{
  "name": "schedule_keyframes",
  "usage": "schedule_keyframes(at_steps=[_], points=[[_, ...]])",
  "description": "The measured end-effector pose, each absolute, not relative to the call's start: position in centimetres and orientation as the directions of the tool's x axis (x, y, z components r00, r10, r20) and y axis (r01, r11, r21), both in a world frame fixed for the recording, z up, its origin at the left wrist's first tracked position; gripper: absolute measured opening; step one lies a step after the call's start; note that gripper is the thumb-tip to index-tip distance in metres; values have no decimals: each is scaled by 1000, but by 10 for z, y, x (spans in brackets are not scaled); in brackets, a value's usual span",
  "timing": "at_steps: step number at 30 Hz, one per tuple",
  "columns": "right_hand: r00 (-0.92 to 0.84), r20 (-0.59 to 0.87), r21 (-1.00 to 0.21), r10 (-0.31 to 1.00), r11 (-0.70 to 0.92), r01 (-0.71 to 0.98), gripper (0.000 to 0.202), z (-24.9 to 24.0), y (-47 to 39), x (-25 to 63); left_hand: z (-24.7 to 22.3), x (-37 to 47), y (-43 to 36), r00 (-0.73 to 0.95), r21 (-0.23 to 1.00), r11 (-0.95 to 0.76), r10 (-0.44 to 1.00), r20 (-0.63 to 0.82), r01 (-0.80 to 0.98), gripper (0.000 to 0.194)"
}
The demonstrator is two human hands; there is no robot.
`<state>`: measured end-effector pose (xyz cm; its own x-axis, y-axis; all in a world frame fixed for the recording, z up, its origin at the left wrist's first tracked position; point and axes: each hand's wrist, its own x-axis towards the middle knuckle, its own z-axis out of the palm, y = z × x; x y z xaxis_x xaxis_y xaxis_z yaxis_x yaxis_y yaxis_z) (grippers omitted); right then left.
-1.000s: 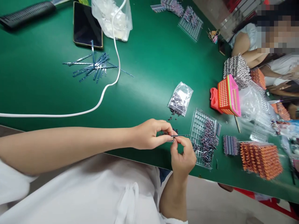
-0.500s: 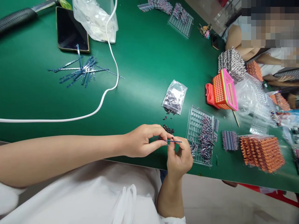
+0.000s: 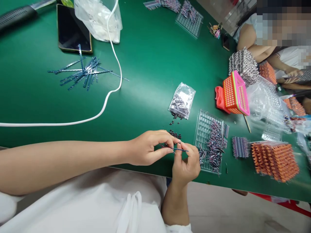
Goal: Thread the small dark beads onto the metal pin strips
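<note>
In the head view, the left hand (image 3: 149, 148) and the right hand (image 3: 186, 165) meet fingertip to fingertip above the desk (image 3: 145, 106). A thin blue strip (image 3: 182, 149) runs from the left thumb across the right fingers. The left hand seems to grip its end; whether the right hand pinches it too or merely steadies it, I cannot tell. A small dark bead (image 3: 179, 142) sits where the left forefinger and the right fingertips come together.

A second ago the left thumb and forefinger were nearly closed on each other; now there is a gap between them, and the strip lies lower, across the right thumb. In the last half second, little has altered. I judge that the work is at a fine, slow stage, with neither strip nor bead put down.

Just beyond the left fingers, more of the bead heap (image 3: 175, 133) shows than a second ago; farther out lies a clear bag (image 3: 181, 102). Just beside the right hand is a clear tray (image 3: 201, 124) bearing a pile of thin pieces (image 3: 215, 139). Well beyond the left forearm lie blue strips (image 3: 84, 72), near a phone (image 3: 73, 32).
</note>
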<state>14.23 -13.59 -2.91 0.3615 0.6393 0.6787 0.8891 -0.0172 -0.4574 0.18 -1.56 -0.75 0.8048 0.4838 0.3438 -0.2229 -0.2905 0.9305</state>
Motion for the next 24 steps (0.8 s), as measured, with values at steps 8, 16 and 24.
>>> schedule_keyframes(at_steps=[8, 16, 24], points=[[382, 642, -504, 665, -10, 864, 22, -30, -136, 141, -10, 2, -16, 803, 920, -336, 480, 353, -204, 7], [369, 657, -471, 657, -25, 882, 23, -28, -134, 141, -11, 2, -17, 813, 919, -346, 471, 342, -186, 8], [342, 668, -443, 661, -16, 897, 22, -32, -133, 142, -7, 1, -17, 835, 972, -201, 507, 212, -125, 8]])
